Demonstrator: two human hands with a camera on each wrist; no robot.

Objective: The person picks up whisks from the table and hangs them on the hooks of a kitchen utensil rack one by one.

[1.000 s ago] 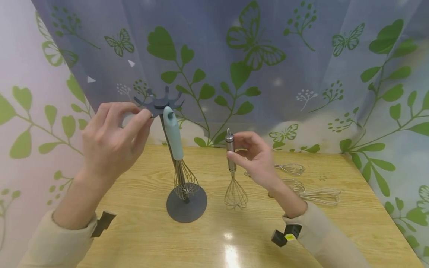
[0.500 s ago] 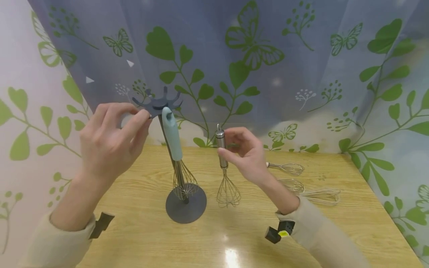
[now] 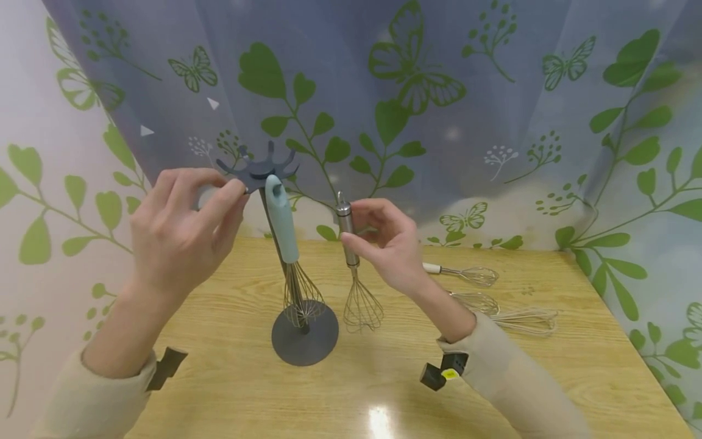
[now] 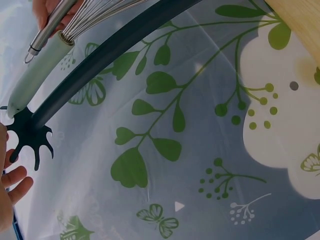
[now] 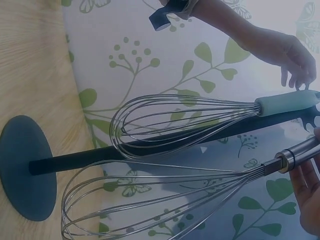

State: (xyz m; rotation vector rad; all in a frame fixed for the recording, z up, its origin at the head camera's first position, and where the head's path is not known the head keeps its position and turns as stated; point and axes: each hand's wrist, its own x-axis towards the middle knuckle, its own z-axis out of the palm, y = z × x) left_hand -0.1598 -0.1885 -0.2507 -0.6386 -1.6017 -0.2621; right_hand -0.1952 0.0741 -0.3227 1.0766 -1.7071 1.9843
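My left hand (image 3: 183, 225) pinches one hook of the dark utensil stand (image 3: 293, 347), which stands upright on its round base. From another hook hangs a whisk with a pale blue-green handle (image 3: 284, 225), its wires in front of the post. Beside it on the right, my right hand (image 3: 392, 244) holds a second whisk by its steel handle (image 5: 301, 151) between thumb and fingers. This steel whisk is upright, its hanging loop at the top and its wires (image 5: 165, 190) pointing down. In the left wrist view, the steel handle (image 4: 50, 25) shows just behind the blue-green one.
On the wooden table (image 3: 351, 390), right of my right hand, lies a whisk with a white handle (image 3: 432, 267). Nearer, more whisks (image 3: 529, 321) lie together, partly hidden by my right forearm. A curtain (image 3: 329, 73) with leaves and butterflies hangs behind the table.
My right hand has moved left and slightly up with the steel whisk, nearer the stand. The white handle on the table has come into view. My left hand keeps its hold on the hook.
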